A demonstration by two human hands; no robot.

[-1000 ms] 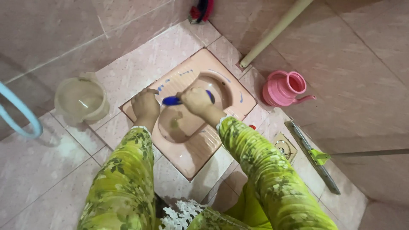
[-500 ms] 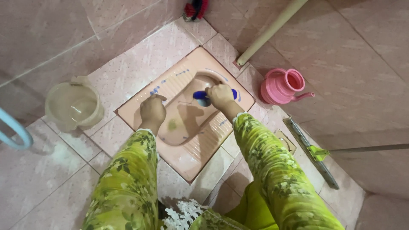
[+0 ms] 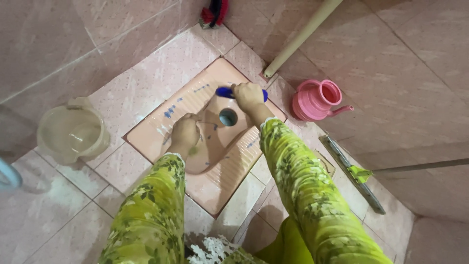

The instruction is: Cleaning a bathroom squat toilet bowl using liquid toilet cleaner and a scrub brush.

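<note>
Well apart from wall: right hand (image 3: 248, 95) gripping blue brush (image 3: 225, 92) at squat toilet (image 3: 215, 176) rim.

Both arms extend forward and downward from the lower edge of the view, clad in yellow-green floral sleeves reaching to the wrists. The left hand (image 3: 184, 133) is loosely curled, knuckles upward, fingers bent under. The right hand (image 3: 248, 94) reaches farther forward, fingers closed in a fist-like grip, wrist bent slightly inward toward the left hand.
</note>
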